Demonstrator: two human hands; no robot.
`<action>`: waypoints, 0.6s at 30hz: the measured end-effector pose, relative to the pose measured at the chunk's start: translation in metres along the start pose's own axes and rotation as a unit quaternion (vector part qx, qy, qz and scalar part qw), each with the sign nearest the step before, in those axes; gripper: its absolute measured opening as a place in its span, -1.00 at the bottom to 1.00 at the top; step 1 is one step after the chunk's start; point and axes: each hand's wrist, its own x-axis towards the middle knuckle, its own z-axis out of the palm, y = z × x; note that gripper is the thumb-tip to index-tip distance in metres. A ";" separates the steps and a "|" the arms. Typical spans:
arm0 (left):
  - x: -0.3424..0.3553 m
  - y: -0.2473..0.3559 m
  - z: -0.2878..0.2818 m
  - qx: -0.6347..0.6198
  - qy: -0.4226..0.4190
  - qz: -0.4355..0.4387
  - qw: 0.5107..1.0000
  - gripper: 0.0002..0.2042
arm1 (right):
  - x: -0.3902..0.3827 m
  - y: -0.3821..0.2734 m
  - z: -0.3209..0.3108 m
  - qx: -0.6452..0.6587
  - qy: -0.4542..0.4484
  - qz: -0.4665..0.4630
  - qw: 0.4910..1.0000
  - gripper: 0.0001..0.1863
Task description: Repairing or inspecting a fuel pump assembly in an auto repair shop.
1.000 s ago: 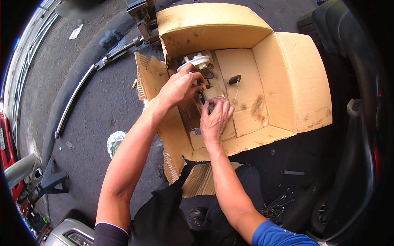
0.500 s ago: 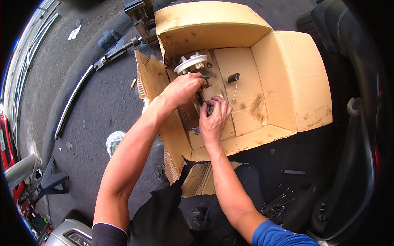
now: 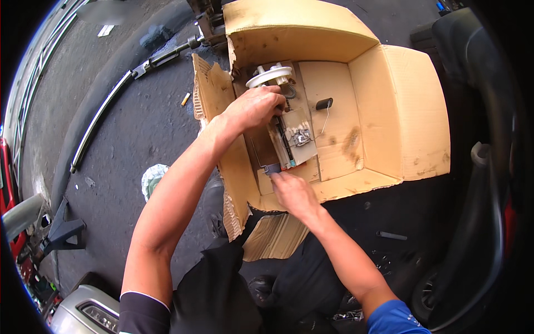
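My left hand (image 3: 258, 107) is closed around the body of a fuel pump module (image 3: 300, 118), just below its round white flange (image 3: 270, 75). The module lies tilted inside an open cardboard box. A metal fitting with wires (image 3: 301, 137) shows on its beige side, and a black float (image 3: 324, 103) on a thin wire arm sticks out to its right. Near the module's lower end, my right hand (image 3: 297, 195) is at a grey float (image 3: 271, 168) with a bent wire arm. Motion smears the right fingers, so whether they grip the float is unclear.
The cardboard box (image 3: 414, 111) has raised, stained flaps and a torn left side. Left of it are a long metal bar (image 3: 103, 117), a cigarette butt (image 3: 185, 99) and a blue stand (image 3: 62, 231). At right lie a metal tube (image 3: 391, 235) and a large black curved panel (image 3: 478, 72).
My right hand has left the metal fitting on the module's side and moved down toward the grey float, uncovering the module's lower part. My left hand keeps its grip. The view has shifted slightly.
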 end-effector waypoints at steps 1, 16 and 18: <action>-0.002 -0.002 -0.001 0.000 -0.008 -0.005 1.000 -0.84 | 0.009 -0.009 0.004 -0.002 0.002 -0.001 1.000 -0.78; -0.036 0.041 -0.040 -0.097 0.050 -0.048 0.993 -0.77 | -0.017 -0.037 -0.034 0.369 0.045 0.173 0.912 -0.90; -0.054 0.056 -0.044 -0.138 -0.013 -0.082 0.987 -0.75 | -0.033 -0.031 -0.054 0.609 0.120 0.210 0.755 -0.89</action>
